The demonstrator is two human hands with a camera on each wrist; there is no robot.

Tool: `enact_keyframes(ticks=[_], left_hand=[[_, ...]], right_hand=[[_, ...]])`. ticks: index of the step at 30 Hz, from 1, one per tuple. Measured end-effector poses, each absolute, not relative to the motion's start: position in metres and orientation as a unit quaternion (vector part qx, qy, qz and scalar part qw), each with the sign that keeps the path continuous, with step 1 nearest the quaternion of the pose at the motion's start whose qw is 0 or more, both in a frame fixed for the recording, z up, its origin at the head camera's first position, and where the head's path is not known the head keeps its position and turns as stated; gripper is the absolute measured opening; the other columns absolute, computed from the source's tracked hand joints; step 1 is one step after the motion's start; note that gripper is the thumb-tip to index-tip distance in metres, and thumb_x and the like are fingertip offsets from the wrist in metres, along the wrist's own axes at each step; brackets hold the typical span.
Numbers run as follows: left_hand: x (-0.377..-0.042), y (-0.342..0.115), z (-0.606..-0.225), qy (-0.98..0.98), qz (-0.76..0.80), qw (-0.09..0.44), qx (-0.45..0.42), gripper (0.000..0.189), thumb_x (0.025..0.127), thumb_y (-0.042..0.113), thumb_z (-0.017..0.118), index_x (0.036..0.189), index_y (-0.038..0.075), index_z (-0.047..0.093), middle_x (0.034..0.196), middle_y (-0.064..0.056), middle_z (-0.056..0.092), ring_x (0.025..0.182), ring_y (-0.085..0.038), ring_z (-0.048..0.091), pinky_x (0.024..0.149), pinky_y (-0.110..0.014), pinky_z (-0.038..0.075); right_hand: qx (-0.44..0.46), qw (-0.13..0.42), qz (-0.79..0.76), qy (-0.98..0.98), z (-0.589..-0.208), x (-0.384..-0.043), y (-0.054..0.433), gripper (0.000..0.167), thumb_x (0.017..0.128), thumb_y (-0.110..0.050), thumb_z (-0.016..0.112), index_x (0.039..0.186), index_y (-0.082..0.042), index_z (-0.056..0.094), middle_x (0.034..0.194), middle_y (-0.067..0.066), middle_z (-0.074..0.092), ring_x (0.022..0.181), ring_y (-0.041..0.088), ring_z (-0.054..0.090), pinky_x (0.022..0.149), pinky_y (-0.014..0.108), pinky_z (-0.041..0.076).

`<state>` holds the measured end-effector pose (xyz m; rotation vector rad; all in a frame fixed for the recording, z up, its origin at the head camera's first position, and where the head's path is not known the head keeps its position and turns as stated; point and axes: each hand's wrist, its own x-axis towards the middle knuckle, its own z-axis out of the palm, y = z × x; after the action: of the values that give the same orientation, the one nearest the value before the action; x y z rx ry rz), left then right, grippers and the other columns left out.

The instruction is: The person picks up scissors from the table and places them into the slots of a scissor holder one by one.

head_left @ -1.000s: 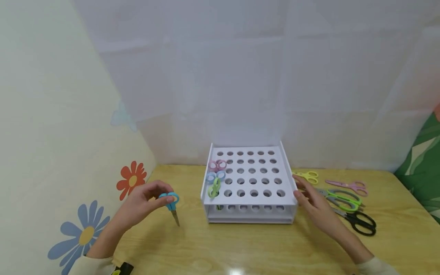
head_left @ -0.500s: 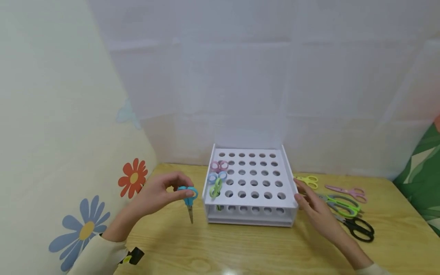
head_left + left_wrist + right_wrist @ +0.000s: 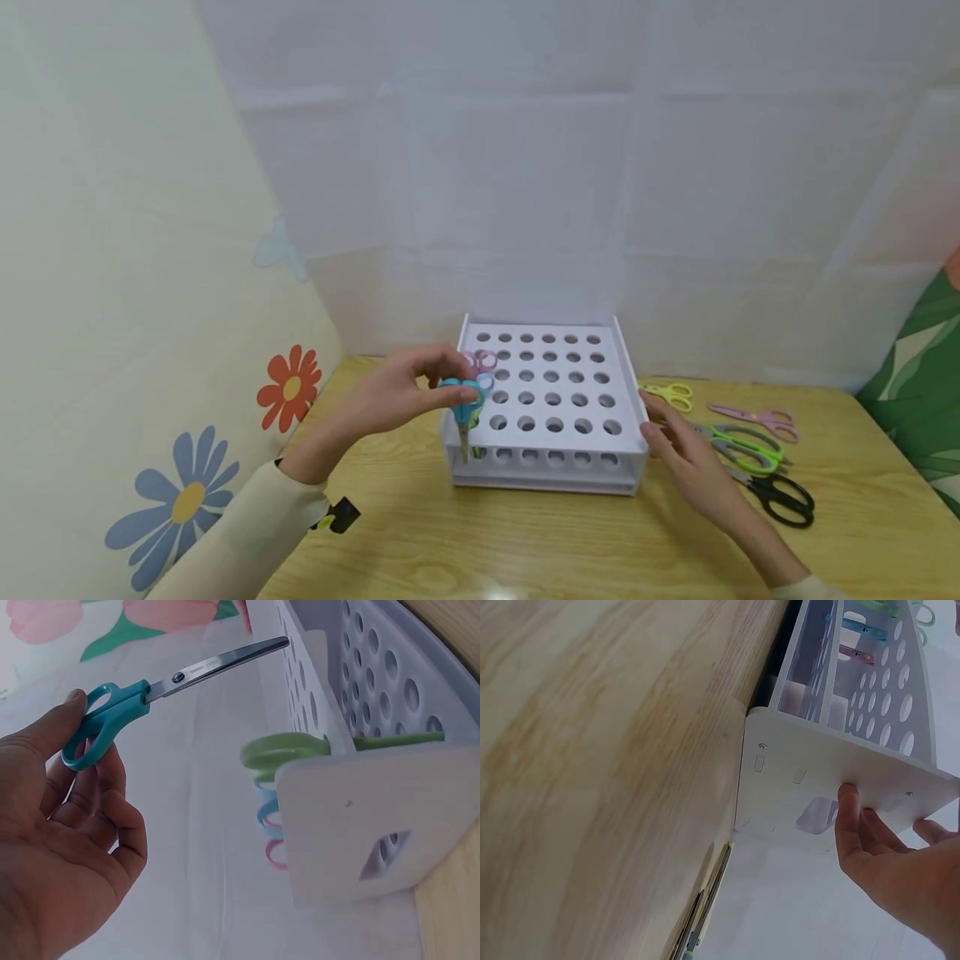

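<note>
My left hand (image 3: 408,389) pinches the blue handle of a pair of scissors (image 3: 462,410), blades pointing down, at the left front of a white rack (image 3: 540,387) with rows of round holes. In the left wrist view, the tip of these scissors (image 3: 120,712) is close to the rack's perforated top; contact cannot be told. Green scissors (image 3: 289,746), light blue scissors (image 3: 268,816) and pink scissors (image 3: 486,360) stand in the left column, partly hidden in the head view. My right hand (image 3: 690,454) rests against the rack's right side panel (image 3: 795,750), fingers touching its outer face.
Right of the rack lie yellow scissors (image 3: 677,395), pink scissors (image 3: 757,418), green-and-grey scissors (image 3: 750,450) and black-handled scissors (image 3: 783,498). A wooden table (image 3: 585,542) carries everything. White sheeting (image 3: 540,167) hangs behind, and a flowered wall (image 3: 225,317) is at left.
My left hand has carried the blue scissors rightward, from beside the rack to its left front holes. The right hand stays on the rack's side. The head view has shifted slightly.
</note>
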<state>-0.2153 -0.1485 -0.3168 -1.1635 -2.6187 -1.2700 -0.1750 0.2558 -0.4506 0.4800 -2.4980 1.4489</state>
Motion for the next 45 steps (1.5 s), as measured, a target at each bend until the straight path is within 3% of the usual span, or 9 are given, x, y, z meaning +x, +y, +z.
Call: enact_keyframes(ticks=[10, 19, 26, 35, 41, 45], left_hand=[[-0.242, -0.119, -0.309, -0.807, -0.41, 0.012, -0.425, 0.013, 0.095, 0.026, 0.075, 0.108, 0.025, 0.07, 0.091, 0.009, 0.07, 0.076, -0.016, 0.059, 0.066, -0.035, 0.048], [-0.263, -0.105, -0.301, -0.818, -0.407, 0.007, -0.407, 0.014, 0.097, 0.032, 0.072, 0.108, 0.024, 0.07, 0.091, 0.004, 0.068, 0.07, -0.017, 0.06, 0.062, -0.036, 0.051], [-0.285, -0.101, -0.3, -0.833, -0.403, 0.014, -0.379, 0.017, 0.095, 0.037, 0.075, 0.105, 0.024, 0.07, 0.092, 0.003, 0.069, 0.076, -0.022, 0.065, 0.065, -0.039, 0.053], [-0.313, -0.107, -0.312, -0.84, -0.423, 0.017, -0.34, 0.022, 0.095, 0.037, 0.075, 0.108, 0.02, 0.07, 0.099, 0.0, 0.069, 0.084, -0.026, 0.068, 0.075, -0.043, 0.056], [-0.327, -0.12, -0.323, -0.836, -0.435, 0.015, -0.335, 0.02, 0.096, 0.034, 0.073, 0.108, 0.019, 0.068, 0.098, 0.0, 0.069, 0.081, -0.021, 0.069, 0.079, -0.053, 0.055], [-0.331, -0.128, -0.327, -0.833, -0.447, 0.014, -0.327, 0.022, 0.096, 0.034, 0.073, 0.108, 0.017, 0.068, 0.097, -0.003, 0.07, 0.082, -0.027, 0.069, 0.082, -0.058, 0.052]], right_hand=[[0.156, 0.096, 0.507, -0.842, -0.452, -0.179, 0.257, 0.049, 0.11, -0.024, 0.05, 0.157, -0.016, 0.04, 0.141, 0.023, 0.053, 0.115, 0.036, 0.061, 0.082, 0.041, 0.058], [0.158, 0.092, 0.51, -0.841, -0.451, -0.179, 0.257, 0.049, 0.109, -0.024, 0.051, 0.156, -0.016, 0.04, 0.14, 0.024, 0.054, 0.113, 0.035, 0.063, 0.082, 0.038, 0.057], [0.162, 0.089, 0.51, -0.84, -0.451, -0.178, 0.254, 0.05, 0.109, -0.023, 0.052, 0.157, -0.018, 0.04, 0.141, 0.024, 0.053, 0.111, 0.035, 0.064, 0.083, 0.04, 0.057], [0.169, 0.091, 0.508, -0.84, -0.454, -0.179, 0.249, 0.05, 0.109, -0.023, 0.052, 0.157, -0.019, 0.04, 0.142, 0.025, 0.052, 0.11, 0.034, 0.065, 0.082, 0.034, 0.056], [0.169, 0.096, 0.5, -0.844, -0.456, -0.178, 0.245, 0.049, 0.108, -0.023, 0.053, 0.156, -0.022, 0.041, 0.141, 0.023, 0.054, 0.113, 0.035, 0.063, 0.086, 0.04, 0.054], [0.173, 0.098, 0.497, -0.845, -0.455, -0.177, 0.244, 0.05, 0.108, -0.023, 0.053, 0.156, -0.024, 0.04, 0.141, 0.022, 0.055, 0.113, 0.034, 0.063, 0.086, 0.043, 0.053]])
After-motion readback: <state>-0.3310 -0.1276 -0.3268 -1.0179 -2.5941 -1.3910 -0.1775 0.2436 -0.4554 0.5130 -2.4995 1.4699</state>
